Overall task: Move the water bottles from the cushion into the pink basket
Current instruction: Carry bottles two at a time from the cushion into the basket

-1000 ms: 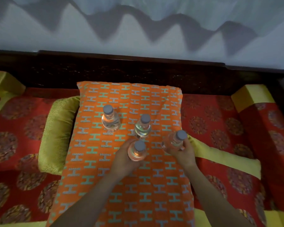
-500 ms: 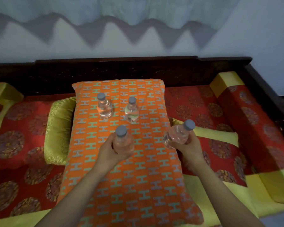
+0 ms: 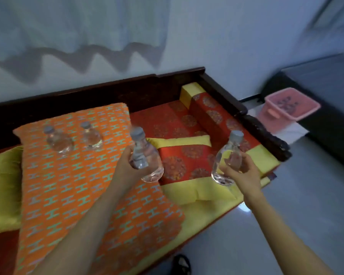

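Two water bottles are standing on the orange cushion — the far-left bottle and its neighbour. The left hand is gripping a third bottle, fingers wrapped around it; the right hand is clasping a fourth bottle. The pink basket is sitting well apart, on the floor — contents blurred.

bottle in my left hand: clear glossy plastic, matt grey cap
bottle in my right hand: same clear plastic
cushion: woven orange cloth, matt
pink basket: smooth plastic
bench frame: dark wood
floor: smooth, faintly glossy
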`<action>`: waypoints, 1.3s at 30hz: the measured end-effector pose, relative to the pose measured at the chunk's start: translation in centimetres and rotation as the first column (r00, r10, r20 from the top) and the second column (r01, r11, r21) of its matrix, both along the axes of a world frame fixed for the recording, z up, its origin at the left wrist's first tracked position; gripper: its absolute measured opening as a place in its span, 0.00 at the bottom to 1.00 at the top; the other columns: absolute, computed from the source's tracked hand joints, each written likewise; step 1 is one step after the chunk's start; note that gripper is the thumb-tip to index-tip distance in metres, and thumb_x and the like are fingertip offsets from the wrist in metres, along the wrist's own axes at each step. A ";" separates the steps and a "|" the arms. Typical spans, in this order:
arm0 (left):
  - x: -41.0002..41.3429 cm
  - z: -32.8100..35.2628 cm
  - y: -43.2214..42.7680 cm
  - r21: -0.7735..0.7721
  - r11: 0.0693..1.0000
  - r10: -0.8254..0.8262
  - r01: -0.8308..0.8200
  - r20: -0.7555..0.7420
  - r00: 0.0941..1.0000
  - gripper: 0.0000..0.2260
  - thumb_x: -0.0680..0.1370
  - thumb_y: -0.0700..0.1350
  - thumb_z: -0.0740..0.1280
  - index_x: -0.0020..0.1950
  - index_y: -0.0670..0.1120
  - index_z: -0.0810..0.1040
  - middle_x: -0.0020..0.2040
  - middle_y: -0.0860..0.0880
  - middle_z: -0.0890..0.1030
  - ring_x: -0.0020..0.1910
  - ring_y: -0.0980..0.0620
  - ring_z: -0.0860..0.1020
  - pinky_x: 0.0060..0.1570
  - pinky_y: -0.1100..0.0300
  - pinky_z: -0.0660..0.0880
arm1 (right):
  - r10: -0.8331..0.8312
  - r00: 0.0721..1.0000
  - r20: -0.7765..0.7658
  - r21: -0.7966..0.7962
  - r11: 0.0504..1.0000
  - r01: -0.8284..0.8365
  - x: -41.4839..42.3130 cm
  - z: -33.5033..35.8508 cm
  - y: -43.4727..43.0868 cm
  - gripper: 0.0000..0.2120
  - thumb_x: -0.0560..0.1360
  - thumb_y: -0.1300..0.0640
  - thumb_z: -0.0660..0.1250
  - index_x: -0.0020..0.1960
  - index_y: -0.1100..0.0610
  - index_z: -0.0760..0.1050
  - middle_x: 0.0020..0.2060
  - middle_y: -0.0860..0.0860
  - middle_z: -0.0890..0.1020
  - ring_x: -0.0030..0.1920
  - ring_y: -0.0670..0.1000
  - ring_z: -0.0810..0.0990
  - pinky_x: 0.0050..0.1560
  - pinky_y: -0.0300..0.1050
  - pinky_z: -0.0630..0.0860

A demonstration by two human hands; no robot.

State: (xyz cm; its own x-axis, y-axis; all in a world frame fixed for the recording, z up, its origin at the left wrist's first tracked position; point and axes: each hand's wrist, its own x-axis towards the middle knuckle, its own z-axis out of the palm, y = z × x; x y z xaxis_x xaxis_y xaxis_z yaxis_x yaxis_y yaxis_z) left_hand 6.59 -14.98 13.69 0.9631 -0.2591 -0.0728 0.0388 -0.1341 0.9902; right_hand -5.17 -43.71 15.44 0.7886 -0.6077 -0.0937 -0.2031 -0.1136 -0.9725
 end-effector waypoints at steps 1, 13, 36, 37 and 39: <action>-0.5 0.4 -1.9 -0.007 0.999 -0.033 0.033 0.006 0.999 0.23 0.62 0.35 0.79 0.51 0.48 0.74 0.41 0.51 0.81 0.37 0.63 0.79 0.38 0.68 0.76 | -0.051 0.999 -0.004 -0.009 0.999 0.051 -1.4 0.6 -1.7 0.23 0.64 0.60 0.80 0.56 0.51 0.76 0.49 0.50 0.83 0.51 0.51 0.83 0.51 0.51 0.78; -6.7 2.9 -32.1 -0.031 0.964 -0.266 0.265 -0.042 0.963 0.27 0.62 0.37 0.80 0.57 0.44 0.76 0.50 0.46 0.83 0.46 0.49 0.83 0.47 0.53 0.81 | -0.316 0.949 -0.009 -0.100 0.944 0.313 -16.4 4.9 -28.1 0.22 0.64 0.57 0.79 0.54 0.50 0.75 0.52 0.53 0.81 0.51 0.53 0.80 0.43 0.40 0.74; 1.6 1.7 -78.4 0.064 0.947 -0.315 0.314 0.004 0.949 0.30 0.57 0.43 0.82 0.55 0.49 0.74 0.51 0.49 0.80 0.51 0.50 0.79 0.49 0.58 0.76 | -0.517 0.854 -0.050 -0.179 0.846 0.502 -12.5 4.0 -73.9 0.32 0.60 0.52 0.81 0.60 0.47 0.72 0.55 0.52 0.78 0.58 0.56 0.77 0.60 0.60 0.75; 2.3 1.8 -80.1 0.069 0.947 -0.314 0.313 0.006 0.949 0.30 0.58 0.42 0.82 0.56 0.48 0.74 0.51 0.50 0.80 0.52 0.50 0.79 0.47 0.61 0.75 | -0.515 0.856 -0.052 -0.180 0.847 0.500 -11.3 4.2 -75.8 0.33 0.60 0.52 0.81 0.61 0.47 0.72 0.55 0.52 0.78 0.58 0.56 0.77 0.60 0.60 0.75; 3.6 2.0 -83.0 0.063 0.953 -0.297 0.297 -0.006 0.955 0.30 0.60 0.41 0.81 0.57 0.48 0.72 0.52 0.50 0.79 0.52 0.50 0.78 0.47 0.63 0.73 | -0.492 0.868 -0.063 -0.173 0.862 0.476 -9.0 4.3 -79.1 0.33 0.60 0.52 0.80 0.62 0.47 0.71 0.56 0.51 0.77 0.58 0.55 0.77 0.60 0.59 0.75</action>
